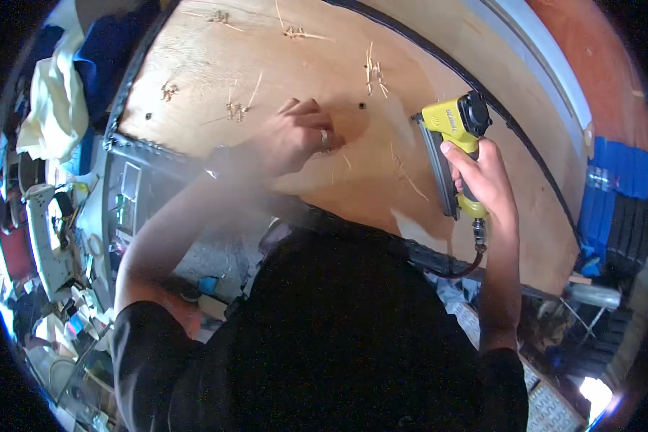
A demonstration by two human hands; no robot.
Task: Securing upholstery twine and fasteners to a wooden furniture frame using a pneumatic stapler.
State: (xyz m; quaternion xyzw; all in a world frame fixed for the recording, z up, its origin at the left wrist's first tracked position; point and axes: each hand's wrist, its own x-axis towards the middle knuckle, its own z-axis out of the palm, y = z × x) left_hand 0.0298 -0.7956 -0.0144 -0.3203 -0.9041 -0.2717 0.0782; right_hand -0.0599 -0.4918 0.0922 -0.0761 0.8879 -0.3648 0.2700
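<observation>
My right hand [488, 176] is wrapped round the handle of a yellow and black pneumatic staple gun [446, 119], held upright over the right part of a plywood panel [194, 65]. A dark air hose [462, 271] runs from the fitting at the gun's lower end. My left hand [302, 137], with a ring on one finger, is curled close to the panel's middle; whatever its fingertips hold is hidden. Ends of pale twine [374, 74] are stapled in zigzag clusters across the wood, and more loose twine [402, 169] lies between my hands. A dark hole [361, 106] shows just right of my left hand.
Black fabric edging [439, 54] borders the panel. Beyond it at right are a pale curved frame [547, 65] and stacked blue material [615, 180]. Cream cloth [54, 108] hangs at far left, above a cluttered workbench area [54, 237].
</observation>
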